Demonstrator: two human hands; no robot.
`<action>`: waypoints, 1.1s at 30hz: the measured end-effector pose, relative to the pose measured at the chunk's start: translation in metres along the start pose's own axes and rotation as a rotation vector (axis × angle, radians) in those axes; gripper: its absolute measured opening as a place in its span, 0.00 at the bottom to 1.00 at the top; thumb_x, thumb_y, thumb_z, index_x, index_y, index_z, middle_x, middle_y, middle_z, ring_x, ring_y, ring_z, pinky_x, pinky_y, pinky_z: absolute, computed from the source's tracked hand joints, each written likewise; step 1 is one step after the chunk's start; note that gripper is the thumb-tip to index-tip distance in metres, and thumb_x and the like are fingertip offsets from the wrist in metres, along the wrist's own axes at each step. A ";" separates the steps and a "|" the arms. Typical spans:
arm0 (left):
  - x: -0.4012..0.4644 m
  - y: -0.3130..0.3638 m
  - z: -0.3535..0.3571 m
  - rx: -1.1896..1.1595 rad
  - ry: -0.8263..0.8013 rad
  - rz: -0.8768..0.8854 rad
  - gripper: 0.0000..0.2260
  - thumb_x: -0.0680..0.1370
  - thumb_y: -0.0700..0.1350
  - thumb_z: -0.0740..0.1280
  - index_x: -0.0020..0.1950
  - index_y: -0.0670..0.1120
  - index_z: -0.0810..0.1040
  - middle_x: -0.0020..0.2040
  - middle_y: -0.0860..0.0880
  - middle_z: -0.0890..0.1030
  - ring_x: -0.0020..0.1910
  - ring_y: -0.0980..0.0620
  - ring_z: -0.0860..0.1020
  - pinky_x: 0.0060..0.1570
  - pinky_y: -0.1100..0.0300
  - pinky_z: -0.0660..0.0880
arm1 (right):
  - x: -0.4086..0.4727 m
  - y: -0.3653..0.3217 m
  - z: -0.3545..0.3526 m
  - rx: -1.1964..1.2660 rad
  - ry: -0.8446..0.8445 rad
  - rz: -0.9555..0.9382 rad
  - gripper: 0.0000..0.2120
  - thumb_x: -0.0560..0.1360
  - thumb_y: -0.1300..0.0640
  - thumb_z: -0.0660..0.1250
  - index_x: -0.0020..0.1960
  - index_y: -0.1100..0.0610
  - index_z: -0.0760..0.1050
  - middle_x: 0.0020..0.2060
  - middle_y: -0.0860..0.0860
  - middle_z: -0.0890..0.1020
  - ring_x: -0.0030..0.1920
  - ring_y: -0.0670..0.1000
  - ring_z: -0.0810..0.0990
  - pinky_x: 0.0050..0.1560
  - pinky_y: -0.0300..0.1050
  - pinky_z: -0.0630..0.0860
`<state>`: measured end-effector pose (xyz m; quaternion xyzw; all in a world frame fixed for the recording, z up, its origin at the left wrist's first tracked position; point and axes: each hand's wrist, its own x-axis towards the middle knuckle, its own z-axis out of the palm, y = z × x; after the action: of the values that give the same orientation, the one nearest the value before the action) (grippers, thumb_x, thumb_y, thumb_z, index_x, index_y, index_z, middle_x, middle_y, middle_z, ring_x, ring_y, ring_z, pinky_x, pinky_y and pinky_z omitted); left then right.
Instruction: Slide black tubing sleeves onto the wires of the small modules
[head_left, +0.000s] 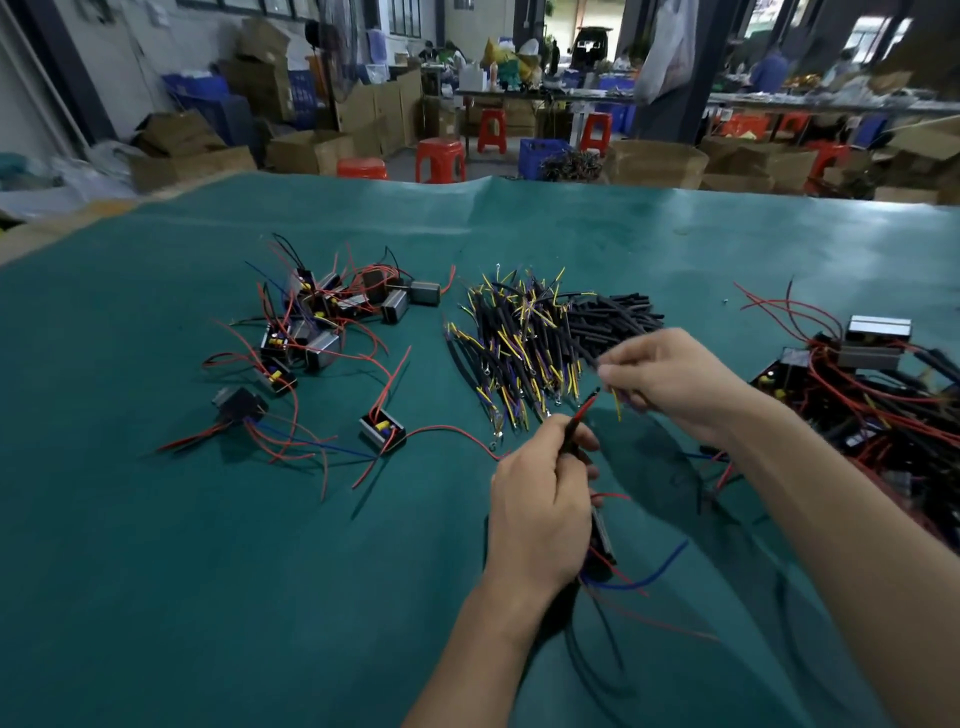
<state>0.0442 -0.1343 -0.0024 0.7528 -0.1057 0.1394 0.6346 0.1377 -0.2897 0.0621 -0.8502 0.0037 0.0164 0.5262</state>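
This is a factory assembly workshop. Beyond the green-covered worktable (156, 519) stand brown cardboard cartons (306, 150), red plastic stools (440, 158) and blue plastic crates (543, 156).

We see two bare forearms reaching in from the lower edge, each ending in a bare hand: the left hand (540, 512) and the right hand (675, 379). We find no sleeve or cuff on either arm as far as the view reaches (which is roughly to the elbows). We see no glove, ring, watch or strap. The fingernails that show are short and plain.
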 end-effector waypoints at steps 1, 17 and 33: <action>0.000 0.000 0.000 -0.004 0.006 0.001 0.12 0.74 0.41 0.55 0.46 0.53 0.76 0.37 0.55 0.79 0.35 0.51 0.82 0.37 0.56 0.82 | -0.012 0.005 -0.006 0.046 -0.023 0.023 0.04 0.78 0.67 0.69 0.46 0.64 0.81 0.33 0.56 0.80 0.28 0.47 0.72 0.28 0.37 0.68; 0.003 0.008 0.001 -0.154 0.062 -0.068 0.12 0.72 0.38 0.56 0.45 0.45 0.78 0.34 0.52 0.77 0.32 0.52 0.77 0.38 0.52 0.80 | -0.084 0.035 -0.021 0.593 -0.148 0.133 0.17 0.77 0.71 0.61 0.63 0.60 0.78 0.33 0.56 0.79 0.24 0.47 0.71 0.23 0.36 0.68; 0.005 0.003 0.004 -0.196 0.075 -0.124 0.13 0.70 0.39 0.57 0.43 0.48 0.80 0.34 0.51 0.77 0.32 0.51 0.75 0.32 0.65 0.73 | -0.096 0.023 -0.035 0.461 0.057 -0.175 0.15 0.72 0.43 0.73 0.39 0.55 0.83 0.27 0.54 0.80 0.20 0.47 0.72 0.20 0.34 0.63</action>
<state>0.0479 -0.1382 0.0011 0.6863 -0.0482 0.1170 0.7162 0.0418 -0.3327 0.0602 -0.7051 -0.0513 -0.0544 0.7052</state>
